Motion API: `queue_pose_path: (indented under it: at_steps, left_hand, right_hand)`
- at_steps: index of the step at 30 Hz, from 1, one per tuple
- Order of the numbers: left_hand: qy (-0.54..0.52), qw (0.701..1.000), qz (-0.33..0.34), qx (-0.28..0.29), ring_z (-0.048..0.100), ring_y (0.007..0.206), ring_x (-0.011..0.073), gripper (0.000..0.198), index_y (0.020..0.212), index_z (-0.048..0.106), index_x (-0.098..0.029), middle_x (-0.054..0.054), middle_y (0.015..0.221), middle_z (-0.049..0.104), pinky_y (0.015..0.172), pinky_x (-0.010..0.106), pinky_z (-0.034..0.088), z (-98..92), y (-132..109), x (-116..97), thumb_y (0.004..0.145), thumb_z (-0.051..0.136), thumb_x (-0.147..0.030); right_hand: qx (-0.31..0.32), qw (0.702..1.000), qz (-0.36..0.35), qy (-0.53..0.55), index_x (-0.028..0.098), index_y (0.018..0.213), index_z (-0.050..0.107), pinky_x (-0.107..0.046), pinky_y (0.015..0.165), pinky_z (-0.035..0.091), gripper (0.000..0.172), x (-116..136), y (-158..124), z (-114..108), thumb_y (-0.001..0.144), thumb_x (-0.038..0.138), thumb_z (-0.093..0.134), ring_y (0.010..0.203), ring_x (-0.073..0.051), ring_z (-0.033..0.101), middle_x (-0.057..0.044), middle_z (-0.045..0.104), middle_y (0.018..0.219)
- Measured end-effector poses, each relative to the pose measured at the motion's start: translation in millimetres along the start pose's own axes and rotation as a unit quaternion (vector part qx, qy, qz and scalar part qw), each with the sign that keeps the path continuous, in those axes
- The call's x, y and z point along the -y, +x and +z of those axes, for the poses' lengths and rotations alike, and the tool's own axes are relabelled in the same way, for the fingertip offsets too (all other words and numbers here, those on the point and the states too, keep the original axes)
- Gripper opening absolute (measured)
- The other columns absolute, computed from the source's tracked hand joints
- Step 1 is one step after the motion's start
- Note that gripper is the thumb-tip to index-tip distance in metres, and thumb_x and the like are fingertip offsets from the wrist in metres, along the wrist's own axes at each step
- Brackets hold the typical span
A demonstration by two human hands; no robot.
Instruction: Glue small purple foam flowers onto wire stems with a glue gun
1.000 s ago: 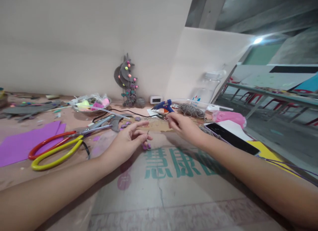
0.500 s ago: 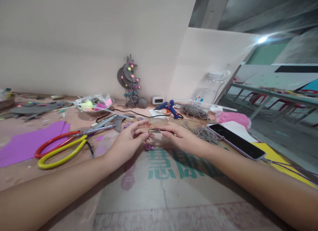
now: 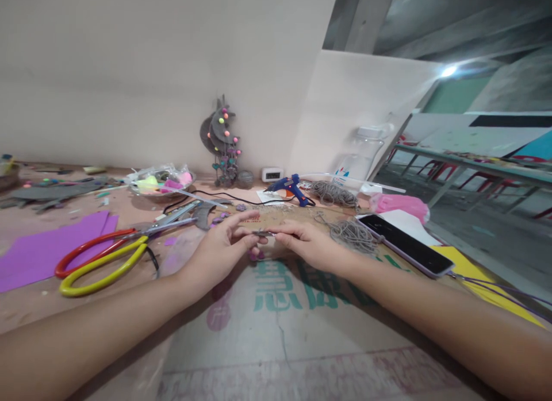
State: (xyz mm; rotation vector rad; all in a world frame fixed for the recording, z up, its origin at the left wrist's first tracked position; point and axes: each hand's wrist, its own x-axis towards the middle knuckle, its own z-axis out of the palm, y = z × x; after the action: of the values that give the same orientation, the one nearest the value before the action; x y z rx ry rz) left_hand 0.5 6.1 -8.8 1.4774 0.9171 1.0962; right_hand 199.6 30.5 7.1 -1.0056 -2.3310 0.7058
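Over the printed cardboard (image 3: 224,355), my two hands meet at a small, thin grey piece (image 3: 262,234), seen nearly edge-on; its exact kind is too small to make out. My left hand (image 3: 226,240) pinches its left end between thumb and fingers. The right end lies in the fingertips of my right hand (image 3: 308,245), closed in a pinch. Just under the left fingertips shows a small purple piece (image 3: 257,255); whether it hangs from the grey piece or lies on the cardboard, I cannot tell.
Scissors with red and yellow handles (image 3: 103,266) lie left beside purple sheets (image 3: 52,246). Behind my hands are a blue glue gun (image 3: 291,188), grey yarn (image 3: 353,235) and a moon-shaped hanging ornament (image 3: 222,137). A phone (image 3: 405,245) lies right, near a clear bottle (image 3: 360,157).
The grey piece has turned from a flatter view to nearly edge-on and sits slightly lower. My right fingers have shifted a little along it. The whole view has moved slightly.
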Motion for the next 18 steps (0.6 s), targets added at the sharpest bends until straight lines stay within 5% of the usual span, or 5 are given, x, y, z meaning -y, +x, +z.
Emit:
queue_pose_path:
  at_steps: [6, 12, 18]
  left_hand:
    - [-0.024, 1.0, -0.004, 0.004, 0.065, 0.065, 0.0133, 0.053, 0.128, 0.04, -0.017, 0.004, 0.081, 0.069, 0.061, 0.024, 0.051, 1.6, 0.1, -0.1, 0.079, 0.057, -0.025]
    - [0.013, 1.0, -0.007, 0.003, 0.064, 0.066, 0.0126, 0.046, 0.125, 0.045, -0.019, 0.006, 0.09, 0.07, 0.061, 0.023, 0.05, 0.9, -1.1, -2.8, 0.081, 0.055, -0.028]
    - [0.062, 0.998, 0.013, -0.011, 0.065, 0.073, 0.0155, 0.037, 0.116, 0.054, -0.017, 0.007, 0.093, 0.07, 0.066, 0.026, 0.05, -0.3, -2.2, -4.6, 0.08, 0.054, -0.029]
  right_hand:
    - [-0.01, 1.0, 0.025, 0.001, 0.019, 0.106, 0.065, -0.033, 0.083, 0.046, 0.03, 1.7, 1.2, -1.7, 0.086, 0.027, 0.045, 0.091, -0.019, 0.062, -0.005, 0.068, 0.103]
    - [-0.106, 0.986, 0.021, -0.13, 0.016, 0.116, 0.059, -0.038, 0.095, 0.038, 0.034, -26.2, 11.0, -22.1, 0.088, 0.027, 0.043, 0.108, -0.022, 0.054, -0.01, 0.06, 0.118]
    - [-0.056, 0.964, 0.031, -0.256, 0.015, 0.108, 0.063, -0.042, 0.089, 0.041, 0.029, -47.6, 10.0, -34.8, 0.082, 0.022, 0.052, 0.101, -0.025, 0.055, -0.013, 0.062, 0.107]
